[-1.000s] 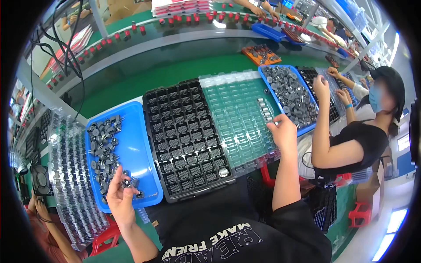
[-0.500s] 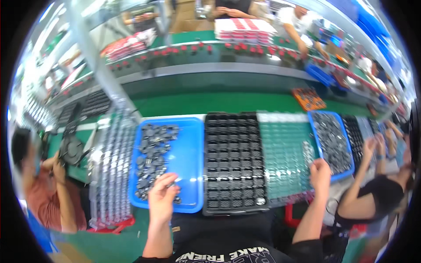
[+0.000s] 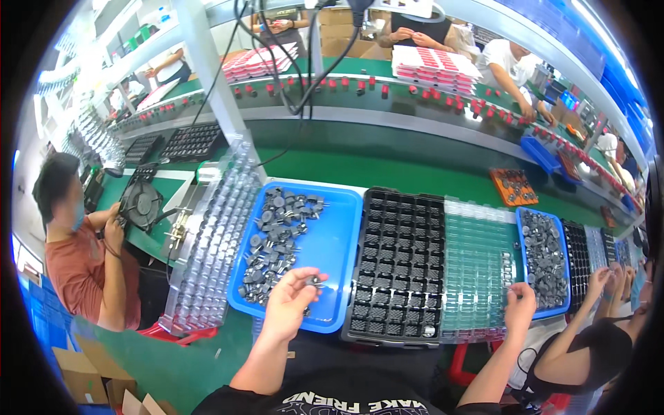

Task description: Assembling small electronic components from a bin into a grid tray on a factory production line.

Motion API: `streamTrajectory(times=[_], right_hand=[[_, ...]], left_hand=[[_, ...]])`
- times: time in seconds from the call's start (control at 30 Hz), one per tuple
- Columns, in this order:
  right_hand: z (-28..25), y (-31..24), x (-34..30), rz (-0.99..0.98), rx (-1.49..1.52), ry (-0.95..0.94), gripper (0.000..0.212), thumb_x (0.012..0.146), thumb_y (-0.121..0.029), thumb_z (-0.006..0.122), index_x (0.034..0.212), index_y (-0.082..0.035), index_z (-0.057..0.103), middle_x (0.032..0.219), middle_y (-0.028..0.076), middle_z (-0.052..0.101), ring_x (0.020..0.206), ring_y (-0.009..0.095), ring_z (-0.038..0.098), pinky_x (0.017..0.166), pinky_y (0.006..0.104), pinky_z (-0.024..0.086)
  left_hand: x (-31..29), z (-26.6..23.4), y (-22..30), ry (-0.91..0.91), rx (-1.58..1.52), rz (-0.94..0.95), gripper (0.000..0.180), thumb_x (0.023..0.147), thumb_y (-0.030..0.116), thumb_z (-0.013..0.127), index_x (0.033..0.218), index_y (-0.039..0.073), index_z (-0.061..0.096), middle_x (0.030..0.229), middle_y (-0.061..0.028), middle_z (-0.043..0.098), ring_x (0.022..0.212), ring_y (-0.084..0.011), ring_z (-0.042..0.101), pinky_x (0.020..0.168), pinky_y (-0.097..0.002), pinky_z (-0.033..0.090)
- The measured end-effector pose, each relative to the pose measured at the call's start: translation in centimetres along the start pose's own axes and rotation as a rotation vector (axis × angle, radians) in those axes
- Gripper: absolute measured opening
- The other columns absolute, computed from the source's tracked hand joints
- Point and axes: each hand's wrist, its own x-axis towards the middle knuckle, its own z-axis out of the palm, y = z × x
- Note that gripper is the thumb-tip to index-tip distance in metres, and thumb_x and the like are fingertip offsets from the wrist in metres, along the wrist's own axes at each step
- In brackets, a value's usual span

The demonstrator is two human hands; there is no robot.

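Your left hand (image 3: 287, 304) sits over the near right corner of the blue tray (image 3: 339, 242), its grip pinched together on a small dark component (image 3: 315, 281) whose thin metal legs poke out past your fingertips. Just ahead and to the left of that grip lies the loose heap of grey components (image 3: 277, 238), spread across the tray's left half. Immediately right of the grip is the black compartment tray (image 3: 398, 270), its cells filled with dark parts, and beyond that the clear green-tinted blister tray (image 3: 477, 266). Your right hand (image 3: 520, 310) rests at the near edge of that clear tray, fingers curled together; whether they hold anything, you cannot tell from here. Just right of that hand stands a second blue tray (image 3: 546, 257) of grey parts, where another person's hands (image 3: 600, 280) are reaching. Left of your left grip, a stack of clear plastic trays (image 3: 214, 242) leans along the green desk (image 3: 387, 169), and further left a seated person (image 3: 79, 249) works beside a small black fan (image 3: 140, 202).
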Motion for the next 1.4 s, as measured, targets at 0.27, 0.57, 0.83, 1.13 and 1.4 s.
streamTrajectory(times=[0.27,0.57,0.83,1.13,1.4], right_hand=[[2.5,-6.2,-4.1,-0.068,0.783,0.014,0.014,0.101,-0.006,0.058,0.113,0.002,0.062,0.099,0.011,0.069,0.071,0.012,0.064,0.059,0.0226,0.053],[2.9,-22.3,-14.4,-0.075,1.166,-0.634,0.023,0.083,0.013,0.071,0.106,0.006,0.068,0.099,0.014,0.072,0.081,0.017,0.071,0.074,0.0268,0.059],[2.6,-28.3,-14.6,-0.832,0.897,-0.343,0.032,0.070,0.005,0.086,0.099,0.002,0.074,0.093,0.016,0.075,0.084,0.023,0.073,0.074,0.0297,0.058],[2.6,-27.2,-14.7,-0.879,0.776,-0.252,0.034,0.070,-0.006,0.091,0.099,0.000,0.075,0.090,0.014,0.074,0.080,0.023,0.072,0.070,0.0302,0.057],[2.8,-26.4,-14.7,-0.872,0.731,-0.265,0.031,0.074,-0.009,0.089,0.100,0.000,0.075,0.090,0.013,0.073,0.077,0.022,0.071,0.067,0.0293,0.058]], left_hand=[[-0.9,2.0,0.5,-0.237,-0.229,0.035,0.037,0.097,0.009,0.067,0.132,0.001,0.061,0.123,-0.0115,0.066,0.095,-0.0146,0.066,0.084,-0.0305,0.056],[-1.4,3.0,1.4,-0.329,-0.340,0.042,0.038,0.097,0.012,0.070,0.131,-0.003,0.060,0.123,-0.0120,0.067,0.094,-0.0140,0.067,0.084,-0.0295,0.057],[-2.4,4.1,3.8,-0.374,-0.371,0.096,0.045,0.096,0.018,0.073,0.131,-0.007,0.059,0.120,-0.0172,0.069,0.105,-0.0210,0.069,0.091,-0.0332,0.057],[-3.0,4.8,3.1,-0.354,-0.301,0.121,0.041,0.095,0.011,0.072,0.128,-0.009,0.060,0.121,-0.0178,0.069,0.112,-0.0229,0.067,0.097,-0.0356,0.055],[-2.9,4.2,1.9,-0.367,-0.231,0.094,0.038,0.094,0.009,0.072,0.126,-0.009,0.061,0.120,-0.0183,0.069,0.111,-0.0232,0.068,0.098,-0.0357,0.055]])
